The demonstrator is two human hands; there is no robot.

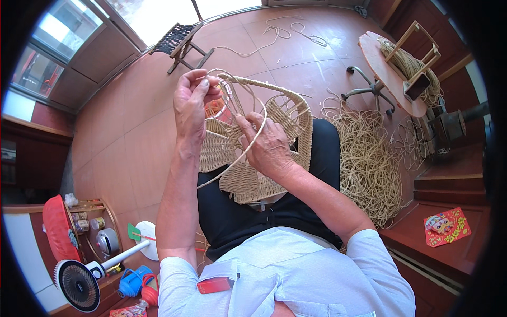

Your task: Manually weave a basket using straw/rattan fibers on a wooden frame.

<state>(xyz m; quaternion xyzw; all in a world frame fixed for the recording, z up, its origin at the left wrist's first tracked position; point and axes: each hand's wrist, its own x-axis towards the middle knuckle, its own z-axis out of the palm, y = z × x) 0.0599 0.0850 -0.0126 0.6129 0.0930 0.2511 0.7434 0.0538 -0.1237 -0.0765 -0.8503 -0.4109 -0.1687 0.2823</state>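
Note:
A round, openwork piece woven from tan straw cord (240, 185) rests across my lap, with fan-shaped panels and a thick wrapped rim. Raised at its far left edge, my left hand (193, 105) is closed, with thumb and fingertips pinching a cord. That cord (260, 129) loops over my right hand and runs down to the left. My right hand (269, 148) lies on the middle of the weave, fingers curled against its strands; its thumb is mostly hidden. An orange-red item (215, 108) shows behind the weave beside my left hand.
A large heap of loose cord (369, 158) lies right of my legs. Ahead stands a folding stool (182, 45); a cord (274, 39) trails on the floor. A wheeled chair base (376, 87) and round tabletop (377, 66) are far right. A fan (79, 285) stands lower left.

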